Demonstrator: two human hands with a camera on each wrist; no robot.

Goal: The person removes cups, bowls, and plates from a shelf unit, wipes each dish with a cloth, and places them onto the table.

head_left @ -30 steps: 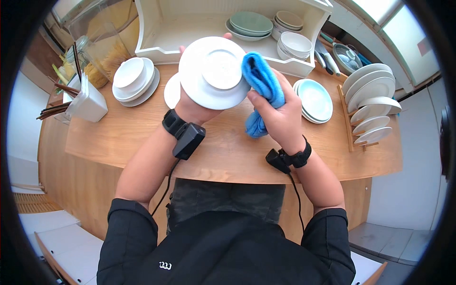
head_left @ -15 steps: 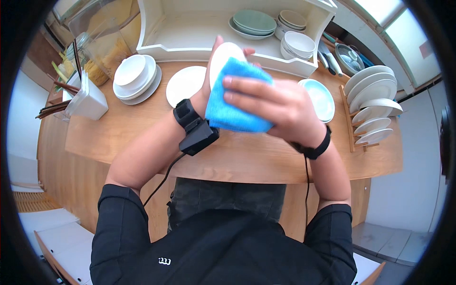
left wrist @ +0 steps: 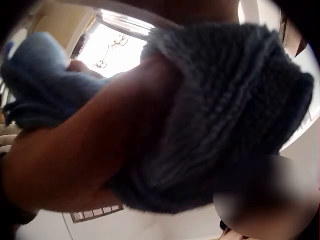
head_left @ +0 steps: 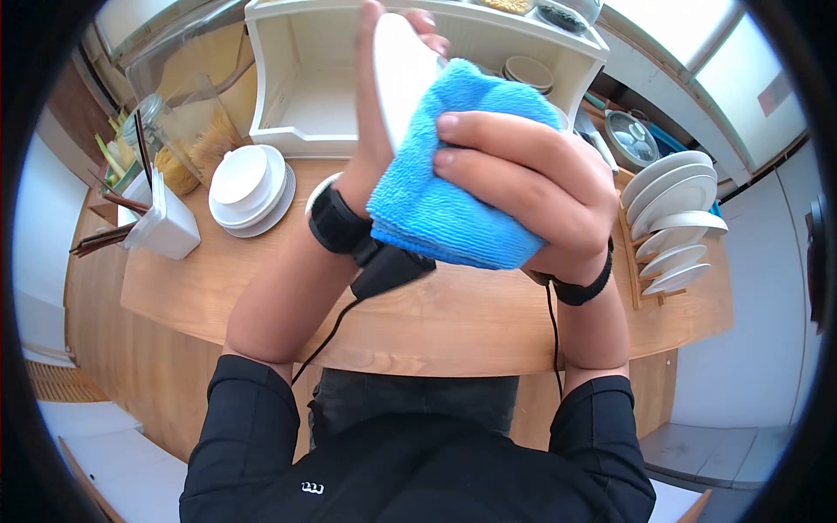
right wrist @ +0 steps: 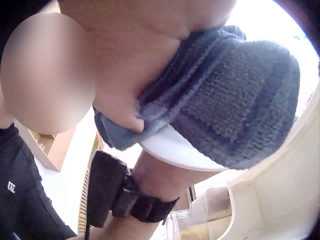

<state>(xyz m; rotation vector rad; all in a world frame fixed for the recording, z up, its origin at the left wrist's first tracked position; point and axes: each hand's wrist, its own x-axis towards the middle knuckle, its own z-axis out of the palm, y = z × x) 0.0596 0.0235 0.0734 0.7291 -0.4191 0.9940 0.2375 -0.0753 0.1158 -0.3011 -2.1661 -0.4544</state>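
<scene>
Step in hand, I judge: wiping plate's rim. My left hand grips plate; right hand pinches blue cloth folded over rim. Plate is aloft, above table, toward far edge. Round, no true long axis; steeply tilted, longer line runs near-to-far, visible face toward table's right edge. Next move likely calls for steady left hold, cloth sliding round rim.

The blue cloth hides part of the white plate and of the beige bowls, the left wrist conceals most of a second plate, and the head view's top edge crops a dish.
</scene>
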